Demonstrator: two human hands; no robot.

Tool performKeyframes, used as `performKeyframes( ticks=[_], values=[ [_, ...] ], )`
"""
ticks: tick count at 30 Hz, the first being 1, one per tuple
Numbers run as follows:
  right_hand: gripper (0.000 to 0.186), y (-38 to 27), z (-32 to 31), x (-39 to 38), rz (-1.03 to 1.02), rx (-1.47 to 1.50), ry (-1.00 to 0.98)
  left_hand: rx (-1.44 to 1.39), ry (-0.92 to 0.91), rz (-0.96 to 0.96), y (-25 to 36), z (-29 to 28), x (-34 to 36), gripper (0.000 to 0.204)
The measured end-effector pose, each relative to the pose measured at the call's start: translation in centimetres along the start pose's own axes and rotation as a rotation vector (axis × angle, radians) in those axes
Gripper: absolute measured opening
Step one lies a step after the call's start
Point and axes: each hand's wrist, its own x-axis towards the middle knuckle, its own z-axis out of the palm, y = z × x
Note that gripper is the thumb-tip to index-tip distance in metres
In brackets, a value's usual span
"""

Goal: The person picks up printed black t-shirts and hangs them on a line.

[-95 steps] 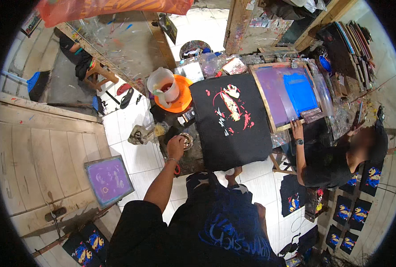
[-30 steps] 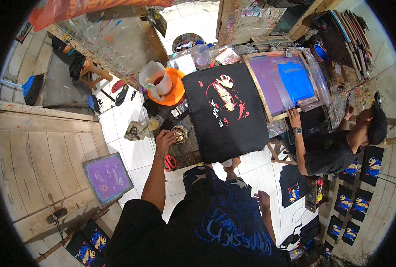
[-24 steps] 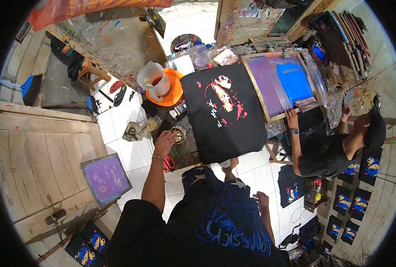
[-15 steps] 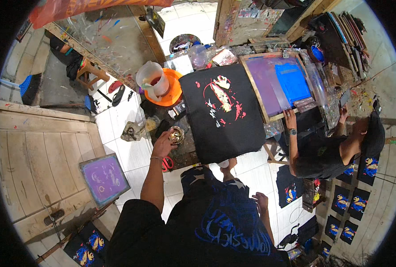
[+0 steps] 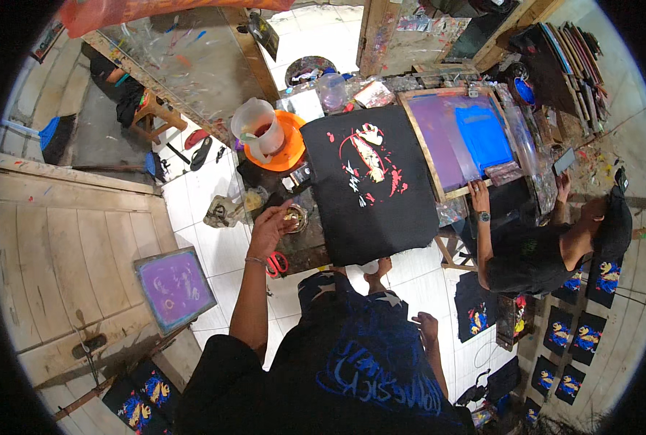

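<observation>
My left hand (image 5: 270, 226) reaches over the paint-stained bench and touches a small round open tin (image 5: 294, 216) with a golden inside; its fingers curl at the tin's rim. To its right a black shirt (image 5: 370, 181) with a red and white print lies flat on the printing board. My right hand (image 5: 429, 330) hangs low beside my hip, fingers loose, holding nothing. Red-handled scissors (image 5: 276, 264) lie at the bench edge under my left forearm.
A white jug (image 5: 256, 129) stands on an orange lid (image 5: 286, 151) behind the tin. A purple and blue framed screen (image 5: 462, 138) lies right of the shirt, with another person (image 5: 548, 239) touching it. A second purple screen (image 5: 174, 288) leans at left. Printed black shirts (image 5: 577, 335) lie on the floor.
My left hand has edged up and right to the tin. The person at right has leaned closer over the framed screen.
</observation>
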Motion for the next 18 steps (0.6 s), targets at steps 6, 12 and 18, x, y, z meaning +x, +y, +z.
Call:
performKeyframes(
  ticks=[6,12,18],
  values=[
    [0.028,-7.5,4.8,0.8,-0.291,-0.190,-0.093,0.069,-0.009,0.002,1.7,6.0,-1.3,0.007],
    [0.032,-21.9,15.1,-5.2,-0.776,-0.033,-0.510,-0.115,-0.234,-0.006,2.0,13.0,-2.2,0.005],
    [0.039,-27.9,21.7,-12.9,-0.992,-0.030,-0.723,-0.074,-0.353,-0.061,2.6,19.1,-3.9,0.004]
  ],
)
